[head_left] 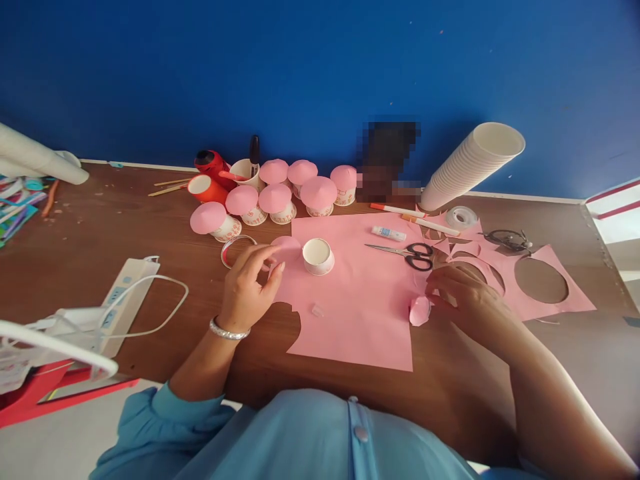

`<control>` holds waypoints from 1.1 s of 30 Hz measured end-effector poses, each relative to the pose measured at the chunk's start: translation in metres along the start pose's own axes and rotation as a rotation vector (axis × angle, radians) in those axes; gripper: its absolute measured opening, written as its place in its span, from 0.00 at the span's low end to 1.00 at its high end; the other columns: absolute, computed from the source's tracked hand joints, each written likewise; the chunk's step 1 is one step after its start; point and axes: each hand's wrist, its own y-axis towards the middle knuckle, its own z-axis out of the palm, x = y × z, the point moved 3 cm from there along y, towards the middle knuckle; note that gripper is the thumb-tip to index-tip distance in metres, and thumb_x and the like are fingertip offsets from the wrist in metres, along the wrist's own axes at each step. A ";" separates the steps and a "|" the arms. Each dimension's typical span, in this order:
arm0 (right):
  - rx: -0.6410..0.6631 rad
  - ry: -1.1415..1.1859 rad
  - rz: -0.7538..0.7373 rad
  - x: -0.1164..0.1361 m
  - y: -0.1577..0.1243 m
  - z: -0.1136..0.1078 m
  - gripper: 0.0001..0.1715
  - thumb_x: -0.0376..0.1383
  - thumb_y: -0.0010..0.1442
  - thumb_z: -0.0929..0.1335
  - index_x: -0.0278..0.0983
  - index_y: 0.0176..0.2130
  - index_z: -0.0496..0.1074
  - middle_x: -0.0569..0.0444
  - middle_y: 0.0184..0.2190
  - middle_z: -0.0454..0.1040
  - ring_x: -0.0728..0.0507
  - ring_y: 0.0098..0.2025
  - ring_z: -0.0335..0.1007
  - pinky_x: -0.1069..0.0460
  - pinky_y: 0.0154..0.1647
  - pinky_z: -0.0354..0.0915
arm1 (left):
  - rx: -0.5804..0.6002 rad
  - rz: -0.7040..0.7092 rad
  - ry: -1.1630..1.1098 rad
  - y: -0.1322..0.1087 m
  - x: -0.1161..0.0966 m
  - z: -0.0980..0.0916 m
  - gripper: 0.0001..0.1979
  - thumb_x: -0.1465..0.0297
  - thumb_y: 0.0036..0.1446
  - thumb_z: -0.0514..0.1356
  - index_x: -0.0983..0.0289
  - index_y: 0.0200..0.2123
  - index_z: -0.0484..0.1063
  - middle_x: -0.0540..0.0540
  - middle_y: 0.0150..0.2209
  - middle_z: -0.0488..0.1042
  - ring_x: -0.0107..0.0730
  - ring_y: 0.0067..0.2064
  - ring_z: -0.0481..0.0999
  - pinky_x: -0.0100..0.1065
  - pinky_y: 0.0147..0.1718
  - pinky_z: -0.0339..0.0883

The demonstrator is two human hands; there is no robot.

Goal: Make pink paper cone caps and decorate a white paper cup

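Observation:
My left hand point(249, 283), with a silver bracelet on its wrist, is open, its fingers and thumb apart. Its fingertips reach the left edge of a round pink paper piece point(287, 249); whether they touch it I cannot tell. Just right of that piece, a white paper cup point(318, 257) stands upside down on a pink paper sheet point(355, 333). Over at the sheet's right edge, my right hand point(463, 300) is open beside a crumpled pink scrap point(420, 311). Black-handled scissors point(419, 256) lie just beyond it, below a glue tube point(389, 233).
Several cups with pink cone tops, such as one cone-topped cup point(319, 195), stand at the back. A tall cup stack point(473, 167) leans by the blue wall. Cut pink paper point(575, 293) and a tape roll point(461, 218) lie right; a power strip point(127, 293) lies left.

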 end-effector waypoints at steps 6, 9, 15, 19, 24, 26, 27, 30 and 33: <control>-0.168 0.216 0.253 0.011 0.013 -0.009 0.03 0.35 0.59 0.69 0.41 0.33 0.75 0.52 0.32 0.79 0.42 0.29 0.75 0.47 0.31 0.71 | -0.008 -0.045 -0.103 0.006 -0.002 -0.004 0.10 0.73 0.64 0.62 0.62 0.49 0.76 0.55 0.44 0.80 0.29 0.38 0.80 0.33 0.40 0.77; -0.433 0.466 0.310 0.035 0.021 -0.010 0.03 0.33 0.59 0.70 0.41 0.36 0.74 0.54 0.33 0.79 0.44 0.29 0.76 0.49 0.30 0.72 | 0.007 -0.194 -0.311 0.000 -0.017 -0.009 0.05 0.70 0.64 0.64 0.61 0.43 0.78 0.54 0.40 0.80 0.28 0.36 0.79 0.30 0.37 0.75; -0.634 0.356 -0.339 0.112 0.037 -0.007 0.16 0.23 0.60 0.69 0.41 0.45 0.73 0.53 0.35 0.79 0.45 0.36 0.78 0.50 0.34 0.75 | 0.661 -0.726 -1.145 -0.021 -0.067 0.019 0.26 0.46 0.63 0.61 0.65 0.36 0.77 0.52 0.23 0.75 0.21 0.19 0.66 0.25 0.16 0.54; -0.521 0.278 -0.641 0.132 0.043 0.009 0.15 0.25 0.63 0.69 0.39 0.48 0.74 0.49 0.38 0.80 0.44 0.36 0.77 0.49 0.35 0.76 | 0.532 -0.973 -1.379 -0.018 -0.066 0.028 0.25 0.51 0.51 0.73 0.65 0.27 0.71 0.44 0.19 0.64 0.17 0.18 0.62 0.22 0.16 0.52; -0.223 0.898 -0.018 0.122 0.063 0.030 0.14 0.36 0.70 0.68 0.40 0.55 0.73 0.49 0.42 0.80 0.47 0.33 0.77 0.51 0.33 0.76 | 0.438 -0.948 -1.368 -0.008 -0.051 0.023 0.20 0.56 0.50 0.76 0.65 0.30 0.74 0.45 0.21 0.68 0.16 0.19 0.63 0.20 0.18 0.53; 0.028 1.186 0.182 0.123 0.068 0.041 0.15 0.45 0.69 0.69 0.37 0.47 0.77 0.51 0.35 0.79 0.48 0.31 0.74 0.52 0.31 0.73 | 0.430 -0.897 -1.339 -0.004 -0.046 0.021 0.19 0.56 0.52 0.75 0.65 0.32 0.76 0.46 0.21 0.69 0.18 0.20 0.65 0.21 0.18 0.55; 0.123 1.282 0.240 0.125 0.069 0.045 0.17 0.48 0.66 0.72 0.37 0.42 0.79 0.53 0.31 0.78 0.48 0.30 0.73 0.52 0.30 0.72 | 0.431 -0.882 -1.316 -0.003 -0.043 0.021 0.19 0.56 0.52 0.75 0.65 0.32 0.76 0.47 0.21 0.70 0.18 0.20 0.65 0.21 0.18 0.55; 0.224 1.419 0.357 0.126 0.074 0.054 0.18 0.48 0.56 0.78 0.36 0.32 0.79 0.57 0.25 0.75 0.50 0.27 0.68 0.53 0.30 0.67 | 0.433 -0.862 -1.211 0.001 -0.033 0.024 0.21 0.54 0.51 0.75 0.65 0.30 0.76 0.47 0.19 0.70 0.17 0.19 0.64 0.21 0.17 0.55; 0.202 1.431 0.418 0.125 0.084 0.061 0.19 0.48 0.54 0.79 0.36 0.29 0.78 0.57 0.24 0.75 0.50 0.26 0.66 0.53 0.29 0.64 | 0.359 -0.847 -1.102 0.008 -0.021 0.026 0.20 0.57 0.48 0.77 0.65 0.32 0.76 0.46 0.20 0.71 0.18 0.18 0.65 0.21 0.15 0.53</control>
